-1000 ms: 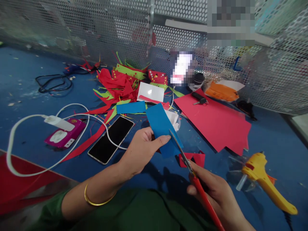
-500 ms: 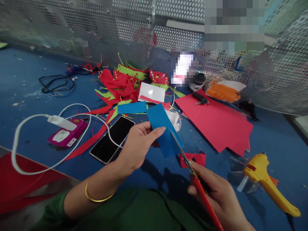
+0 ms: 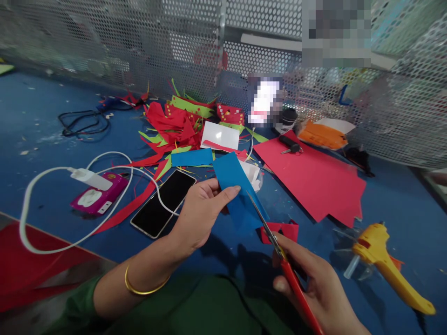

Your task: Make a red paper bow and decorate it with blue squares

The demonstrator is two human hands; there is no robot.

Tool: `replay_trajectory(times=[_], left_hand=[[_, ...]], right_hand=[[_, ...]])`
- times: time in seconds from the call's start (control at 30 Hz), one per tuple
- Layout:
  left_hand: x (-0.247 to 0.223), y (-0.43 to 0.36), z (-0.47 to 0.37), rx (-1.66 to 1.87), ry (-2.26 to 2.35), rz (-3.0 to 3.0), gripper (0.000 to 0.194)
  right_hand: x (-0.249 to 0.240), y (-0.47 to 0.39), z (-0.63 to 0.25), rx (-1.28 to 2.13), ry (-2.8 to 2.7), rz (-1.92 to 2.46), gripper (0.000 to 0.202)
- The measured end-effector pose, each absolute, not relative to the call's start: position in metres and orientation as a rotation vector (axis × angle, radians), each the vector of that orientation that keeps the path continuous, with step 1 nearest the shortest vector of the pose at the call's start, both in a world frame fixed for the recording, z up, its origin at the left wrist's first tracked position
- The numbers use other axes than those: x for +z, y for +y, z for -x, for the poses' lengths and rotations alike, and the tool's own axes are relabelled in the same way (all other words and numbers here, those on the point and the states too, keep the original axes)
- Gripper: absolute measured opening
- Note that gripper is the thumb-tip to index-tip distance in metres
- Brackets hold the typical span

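Note:
Between thumb and fingers, my left hand (image 3: 199, 211) pinches a blue strip of paper (image 3: 230, 172) held up over the table. My right hand (image 3: 314, 279) grips red-handled scissors (image 3: 293, 279), whose blades lie across the paper's right part, below the left thumb. Whether the blades are fully closed is hard to make out. Just beyond the scissors lies a small folded red paper piece (image 3: 289, 231). Behind the left hand, another blue paper strip (image 3: 191, 157) rests among the scraps. A black-screened phone (image 3: 162, 204) lies beside my left wrist.
Red and green paper scraps (image 3: 171, 123) pile up at the back. Red sheets (image 3: 314, 179) with a key (image 3: 291, 148) on them lie right. A yellow glue gun (image 3: 380, 256) is at front right. A white cable (image 3: 26, 204) loops around a purple power strip (image 3: 101, 195).
The right thumb has shifted slightly on the scissors' handles, and the paper's right edge sits slightly differently against the blades. My left hand keeps its hold almost unmoved.

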State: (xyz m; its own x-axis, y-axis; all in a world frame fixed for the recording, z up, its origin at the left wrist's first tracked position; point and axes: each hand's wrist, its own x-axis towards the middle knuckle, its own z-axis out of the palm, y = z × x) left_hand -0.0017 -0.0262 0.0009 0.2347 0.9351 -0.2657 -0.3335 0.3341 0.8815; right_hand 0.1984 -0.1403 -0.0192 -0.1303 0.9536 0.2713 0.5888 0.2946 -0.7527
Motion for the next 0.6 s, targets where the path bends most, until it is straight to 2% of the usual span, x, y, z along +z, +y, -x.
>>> replay_trajectory(times=[0.6], left_hand=[[-0.0054, -0.0286, -0.0001, 1.028, 0.954, -0.867, 0.021]], right_hand=[[-0.0205, -0.1400, -0.2005, 0.586, -1.866, 1.465, 0.043]])
